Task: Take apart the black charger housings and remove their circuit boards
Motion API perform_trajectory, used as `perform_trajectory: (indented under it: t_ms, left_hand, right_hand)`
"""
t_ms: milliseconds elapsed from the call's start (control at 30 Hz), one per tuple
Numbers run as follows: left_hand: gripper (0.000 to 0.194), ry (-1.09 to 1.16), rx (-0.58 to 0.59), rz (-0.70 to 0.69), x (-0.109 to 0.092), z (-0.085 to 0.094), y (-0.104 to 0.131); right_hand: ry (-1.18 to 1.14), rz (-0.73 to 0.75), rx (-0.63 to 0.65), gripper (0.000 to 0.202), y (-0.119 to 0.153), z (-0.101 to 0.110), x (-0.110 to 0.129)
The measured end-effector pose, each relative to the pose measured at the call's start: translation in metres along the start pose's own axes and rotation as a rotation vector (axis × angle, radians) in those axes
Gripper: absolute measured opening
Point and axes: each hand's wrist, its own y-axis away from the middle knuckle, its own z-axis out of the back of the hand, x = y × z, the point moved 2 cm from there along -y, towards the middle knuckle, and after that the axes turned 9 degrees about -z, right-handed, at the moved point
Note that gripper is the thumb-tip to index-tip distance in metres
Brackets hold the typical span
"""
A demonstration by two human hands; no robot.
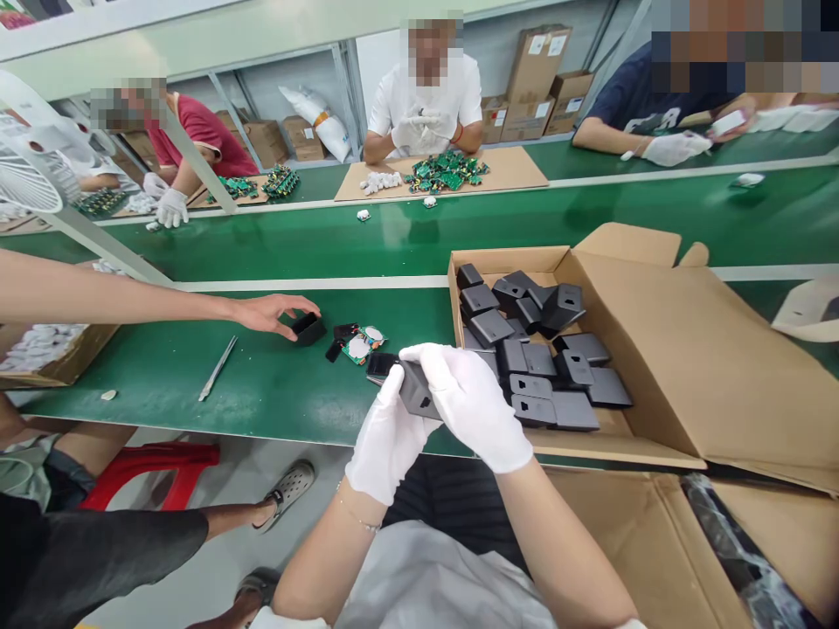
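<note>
Both of my hands wear white gloves and meet over the front edge of the green table. Between them is a dark grey plastic housing [418,390] with a small cut-out. My left hand [386,437] grips it from the left and below, thumb on its side. My right hand [473,400] holds it from above and the right. Just left of the housing a black part [381,365] shows; whether it joins the housing I cannot tell. Beyond lies a green circuit board [359,347] with black pieces beside it. An open carton [511,262] to the right holds several dark housings [530,384].
From the left a co-worker's bare hand [279,314] touches a black box [308,328]. Tweezers [218,369] lie on the green table [275,384]. A carton of white parts [56,371] stands at the left. Across the conveyor [393,245], people handle parts near circuit boards [446,172].
</note>
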Motion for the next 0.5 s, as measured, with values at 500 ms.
perform_trajectory:
  t_ms: [500]
  left_hand:
    - [0.024,0.080,-0.078,0.027,0.0066,-0.0077,-0.0003]
  right_hand:
    - [0.096,0.039,-0.018,0.051,-0.0095,-0.0001,0.0009]
